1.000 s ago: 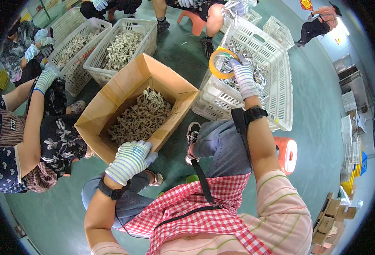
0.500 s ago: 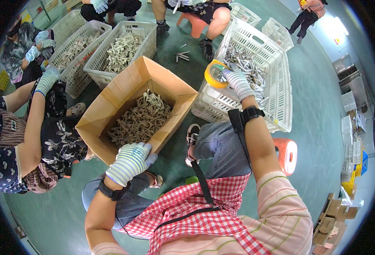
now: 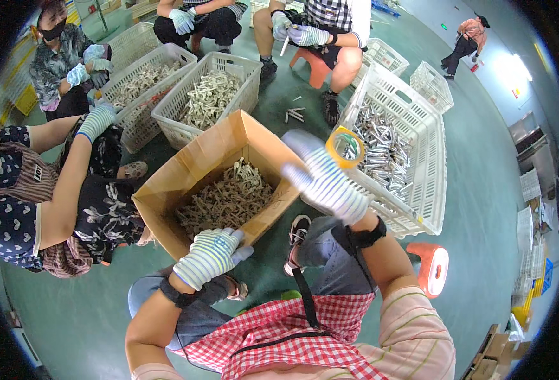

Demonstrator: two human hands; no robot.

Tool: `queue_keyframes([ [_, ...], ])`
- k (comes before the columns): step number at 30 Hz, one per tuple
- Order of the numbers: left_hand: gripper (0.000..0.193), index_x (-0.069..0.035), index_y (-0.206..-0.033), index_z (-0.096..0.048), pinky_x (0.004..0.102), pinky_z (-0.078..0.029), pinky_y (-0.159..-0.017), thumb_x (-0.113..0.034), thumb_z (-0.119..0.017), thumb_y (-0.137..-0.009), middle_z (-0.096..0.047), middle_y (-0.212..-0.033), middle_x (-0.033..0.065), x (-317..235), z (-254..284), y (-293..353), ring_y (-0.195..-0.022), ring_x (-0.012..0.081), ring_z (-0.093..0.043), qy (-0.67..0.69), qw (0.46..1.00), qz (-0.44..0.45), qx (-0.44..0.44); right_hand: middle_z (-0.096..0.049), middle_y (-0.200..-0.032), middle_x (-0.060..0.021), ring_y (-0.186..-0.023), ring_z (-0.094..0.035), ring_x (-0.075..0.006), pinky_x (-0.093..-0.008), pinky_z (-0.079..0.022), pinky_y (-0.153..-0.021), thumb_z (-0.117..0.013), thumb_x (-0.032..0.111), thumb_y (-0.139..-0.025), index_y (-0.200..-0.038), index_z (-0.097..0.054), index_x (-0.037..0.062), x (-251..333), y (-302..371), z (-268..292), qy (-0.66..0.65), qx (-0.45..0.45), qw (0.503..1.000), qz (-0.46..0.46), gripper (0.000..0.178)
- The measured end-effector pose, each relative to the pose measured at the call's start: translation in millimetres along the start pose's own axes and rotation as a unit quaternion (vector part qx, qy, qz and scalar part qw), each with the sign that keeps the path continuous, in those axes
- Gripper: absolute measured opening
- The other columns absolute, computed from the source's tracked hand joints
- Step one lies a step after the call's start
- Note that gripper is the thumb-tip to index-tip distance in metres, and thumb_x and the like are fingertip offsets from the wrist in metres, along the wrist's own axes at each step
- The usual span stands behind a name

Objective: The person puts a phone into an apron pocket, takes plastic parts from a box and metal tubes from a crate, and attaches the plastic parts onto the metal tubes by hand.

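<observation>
A cardboard box (image 3: pixel 191 164) stands in front of me. Inside lie many small dull grey-brown pieces (image 3: pixel 222 206), with paler ones heaped at the far side. My left hand (image 3: pixel 208 256), in a striped glove, is closed over the box's near edge. Beside the box's right corner is my gloved right hand (image 3: pixel 333 180), blurred by motion, its fingers apart and nothing visible in them. Right of it, a yellow tape roll (image 3: pixel 336 154) sits at the near-left rim of a white crate (image 3: pixel 428 171). That crate holds many slim silver metal parts (image 3: pixel 381 145).
Two crates of small parts, one grey-white (image 3: pixel 206 126) and one farther left (image 3: pixel 130 120), stand beyond the box. A co-worker (image 3: pixel 51 202) sits close on my left; others sit across. An orange stool (image 3: pixel 430 269) is at my right. Several loose parts (image 3: pixel 295 114) lie on the floor.
My right hand has left the tape roll and crate and moved left toward the box's corner. My left hand stays at the box edge. The whole view has shifted a little.
</observation>
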State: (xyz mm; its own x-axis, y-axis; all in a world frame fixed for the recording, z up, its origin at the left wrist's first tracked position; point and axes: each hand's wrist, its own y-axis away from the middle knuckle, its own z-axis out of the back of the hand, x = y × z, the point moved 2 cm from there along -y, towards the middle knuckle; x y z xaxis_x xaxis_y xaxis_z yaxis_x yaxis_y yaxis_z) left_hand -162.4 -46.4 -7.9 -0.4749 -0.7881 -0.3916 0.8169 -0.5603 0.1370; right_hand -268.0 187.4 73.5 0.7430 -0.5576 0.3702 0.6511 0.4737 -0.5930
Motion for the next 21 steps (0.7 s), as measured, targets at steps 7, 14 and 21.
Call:
queue_keyframes([
  [7, 0.062, 0.003, -0.128, -0.048, 0.0458, -0.051, -0.080, -0.040, -0.063, -0.086, -0.064, -0.107, 0.0219, -2, 12, -8, -0.092, 0.0380, -0.064, 0.032, 0.987, -0.008, -0.155, -0.064, -0.098, -0.0146, -0.091, -0.061, -0.0355, -0.0444, -0.048, -0.080, -0.052, 0.038, -0.094, -0.104, -0.063, 0.0067, 27, 38, -58, -0.169, 0.337, 0.920, 0.104, 0.035],
  [14, 0.059, -0.003, -0.128, -0.049, 0.0452, -0.051, -0.082, -0.033, -0.066, -0.081, -0.063, -0.108, 0.0208, -4, 14, -12, -0.095, 0.0374, -0.064, 0.060, 0.993, -0.048, -0.094, -0.061, -0.105, -0.0187, -0.098, -0.060, -0.0373, -0.0450, -0.048, -0.084, -0.050, 0.038, -0.095, -0.115, -0.058, 0.0041, 37, 41, -62, -0.227, 0.408, 0.876, 0.119, 0.040],
  [21, 0.043, -0.006, -0.115, -0.054, 0.0466, -0.051, -0.076, -0.027, -0.067, -0.080, -0.066, -0.091, 0.0183, -6, 14, -11, -0.086, 0.0376, -0.064, 0.046, 0.997, -0.035, -0.054, -0.058, -0.116, -0.0200, -0.109, -0.056, -0.0371, -0.0442, -0.045, -0.094, -0.049, 0.037, -0.095, -0.124, -0.054, 0.0032, 40, 38, -59, -0.199, 0.487, 0.846, 0.089, 0.045],
])
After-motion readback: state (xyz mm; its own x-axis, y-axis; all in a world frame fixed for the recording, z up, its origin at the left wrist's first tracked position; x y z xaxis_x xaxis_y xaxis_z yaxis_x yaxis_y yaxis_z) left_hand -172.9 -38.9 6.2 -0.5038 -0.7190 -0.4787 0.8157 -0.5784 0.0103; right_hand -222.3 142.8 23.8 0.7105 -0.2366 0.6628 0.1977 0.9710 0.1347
